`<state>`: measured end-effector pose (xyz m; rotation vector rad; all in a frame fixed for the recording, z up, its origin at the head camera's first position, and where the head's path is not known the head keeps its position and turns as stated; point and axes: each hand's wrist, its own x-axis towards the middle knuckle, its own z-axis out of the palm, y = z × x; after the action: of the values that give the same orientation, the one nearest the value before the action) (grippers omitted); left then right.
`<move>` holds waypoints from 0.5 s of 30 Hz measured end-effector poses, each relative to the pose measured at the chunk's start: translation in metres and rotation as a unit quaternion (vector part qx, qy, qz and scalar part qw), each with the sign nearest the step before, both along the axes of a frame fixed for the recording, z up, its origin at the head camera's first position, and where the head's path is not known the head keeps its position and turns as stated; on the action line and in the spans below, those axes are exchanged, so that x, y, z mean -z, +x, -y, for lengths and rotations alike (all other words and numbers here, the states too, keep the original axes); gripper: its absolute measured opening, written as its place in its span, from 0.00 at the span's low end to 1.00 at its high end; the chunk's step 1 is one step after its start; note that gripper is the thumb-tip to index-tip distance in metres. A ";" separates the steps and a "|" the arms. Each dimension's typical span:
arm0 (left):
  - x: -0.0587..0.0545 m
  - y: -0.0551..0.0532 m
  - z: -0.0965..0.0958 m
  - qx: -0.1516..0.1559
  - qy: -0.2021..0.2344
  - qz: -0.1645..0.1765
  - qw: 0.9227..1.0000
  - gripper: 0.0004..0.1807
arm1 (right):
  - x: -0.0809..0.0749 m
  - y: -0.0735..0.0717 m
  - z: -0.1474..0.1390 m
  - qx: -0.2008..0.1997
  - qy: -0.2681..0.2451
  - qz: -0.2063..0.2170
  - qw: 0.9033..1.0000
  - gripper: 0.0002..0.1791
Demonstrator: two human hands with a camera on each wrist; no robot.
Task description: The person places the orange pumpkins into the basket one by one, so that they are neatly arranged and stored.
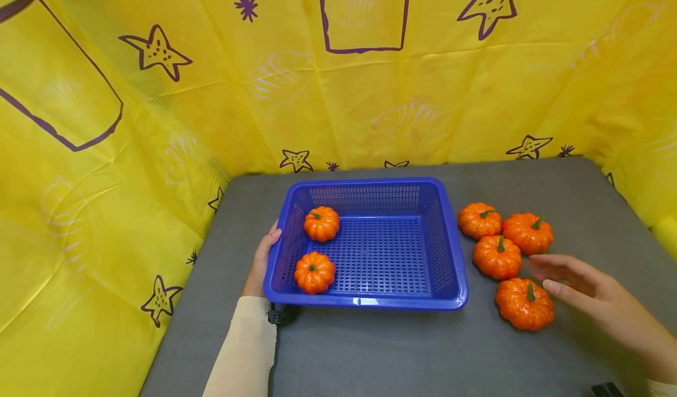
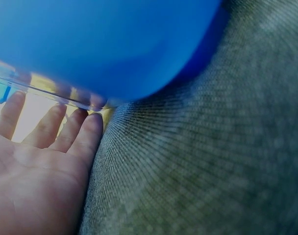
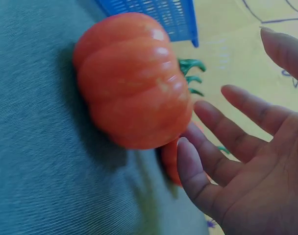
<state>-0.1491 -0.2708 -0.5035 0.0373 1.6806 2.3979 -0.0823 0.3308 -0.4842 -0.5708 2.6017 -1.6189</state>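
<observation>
A blue plastic basket (image 1: 365, 302) stands on the grey table, with two small orange pumpkins inside at its left: a rear pumpkin (image 1: 321, 224) and a front pumpkin (image 1: 314, 272). My left hand (image 1: 259, 265) rests against the basket's left side; in the left wrist view its fingers (image 2: 43, 125) stretch to the blue outer wall. To the right of the basket several more pumpkins (image 1: 497, 257) sit close together. Beside the nearest pumpkin (image 1: 525, 304) hovers my right hand (image 1: 587, 288), fingers spread and holding nothing. The right wrist view has that pumpkin (image 3: 132, 81) large, just off the fingertips.
A grey cloth (image 1: 365, 356) covers the table. Yellow fabric (image 1: 359, 109) with starfish and fish drawings hangs behind and along both sides. At the lower right edge a small black object (image 1: 606, 390) shows in part.
</observation>
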 end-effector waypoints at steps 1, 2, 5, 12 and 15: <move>0.000 0.000 0.000 0.000 -0.001 0.001 1.000 0.35 | 0.003 0.001 -0.001 0.001 -0.001 0.006 1.000 0.24; 0.000 0.000 0.000 -0.001 -0.002 0.001 1.000 0.35 | 0.006 0.002 -0.003 0.002 0.002 0.010 1.000 0.24; 0.000 0.000 0.000 -0.004 -0.005 0.003 1.000 0.35 | 0.013 0.004 -0.004 -0.002 0.008 0.017 1.000 0.24; 0.003 -0.001 0.002 -0.010 -0.008 0.008 1.000 0.35 | 0.021 0.008 0.004 -0.015 0.011 0.018 1.000 0.24; 0.003 -0.001 0.001 -0.004 -0.003 0.004 1.000 0.35 | 0.025 0.009 0.009 -0.013 0.009 0.019 1.000 0.26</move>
<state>-0.1500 -0.2722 -0.5061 0.0206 1.6882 2.3953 -0.0733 0.3221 -0.5094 -0.5645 2.5674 -1.5824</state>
